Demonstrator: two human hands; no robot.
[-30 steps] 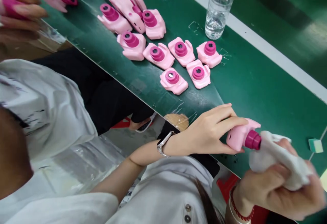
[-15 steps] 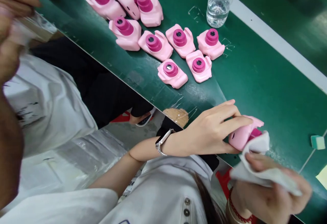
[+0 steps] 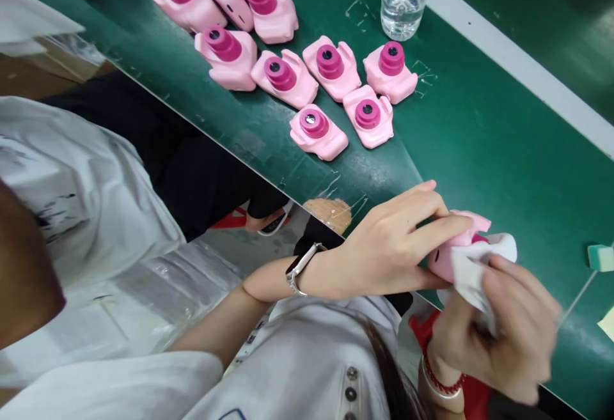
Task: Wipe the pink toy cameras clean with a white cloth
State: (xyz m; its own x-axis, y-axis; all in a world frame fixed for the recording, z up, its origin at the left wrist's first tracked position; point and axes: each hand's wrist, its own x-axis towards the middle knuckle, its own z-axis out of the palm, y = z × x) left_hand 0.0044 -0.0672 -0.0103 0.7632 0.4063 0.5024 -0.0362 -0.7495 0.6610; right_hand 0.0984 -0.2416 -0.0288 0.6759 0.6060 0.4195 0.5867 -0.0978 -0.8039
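My left hand (image 3: 388,247), with a watch on its wrist, grips a pink toy camera (image 3: 444,261) near the table's front edge. Its fingers close around the camera's body, and only a sliver of the magenta lens shows. In my right hand (image 3: 513,330) is a white cloth (image 3: 472,273), pinched and pressed against the lens side of that camera. The cloth covers most of the lens, and the right fingers are slightly blurred. Beyond my left hand, several more pink toy cameras (image 3: 330,68) lie on the green table, most with lenses up.
A clear cup of water (image 3: 405,4) stands beyond the cameras on the green table (image 3: 503,139). At right are a small green block (image 3: 600,257) and a yellow paper (image 3: 608,324). A co-worker in a white shirt (image 3: 91,171) sits at left.
The cloth in my right hand has shifted up and left over the camera's lens side. The co-worker's hands at upper left have mostly moved out of view.
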